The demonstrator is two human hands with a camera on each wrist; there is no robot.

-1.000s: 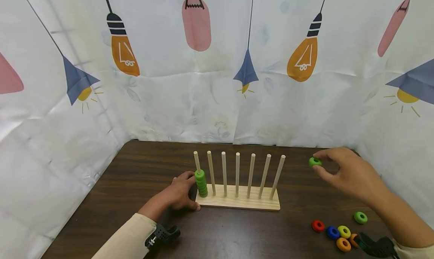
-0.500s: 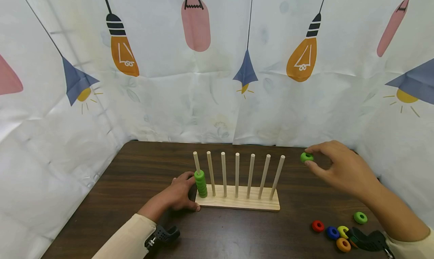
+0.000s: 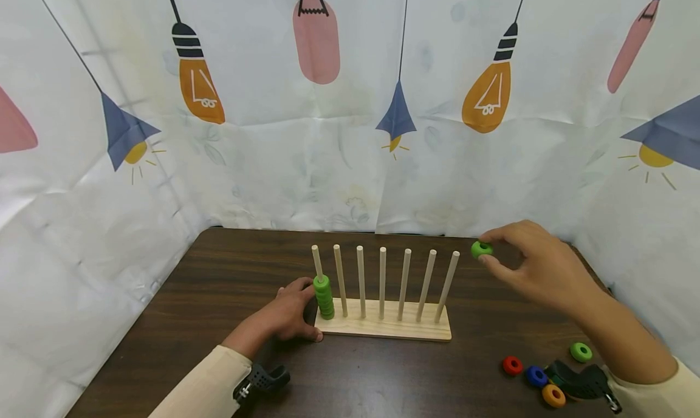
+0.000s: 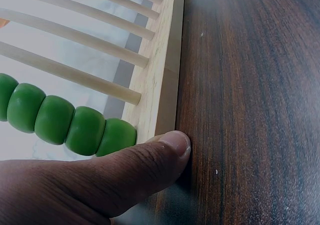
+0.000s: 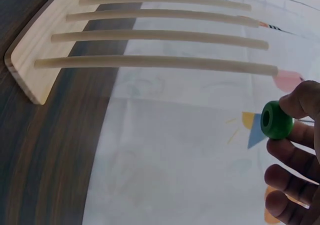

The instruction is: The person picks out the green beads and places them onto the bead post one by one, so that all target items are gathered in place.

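Observation:
A wooden peg stand with a row of upright pegs stands mid-table. Several green beads are stacked on its leftmost peg. My left hand grips the stand's left end, its thumb pressed to the base's front corner in the left wrist view. Raised to the right of the stand, my right hand pinches a green bead between thumb and fingers. That bead is level with the tops of the right-hand pegs and apart from them. The other pegs are bare.
On the table at front right lie a red bead, a blue bead, an orange bead and a green bead. A black wrist strap hides part of this group. A patterned white sheet surrounds the table.
My right hand has moved left with the pinched green bead, closer to the rightmost peg and slightly higher. The left hand and the stand have stayed still.

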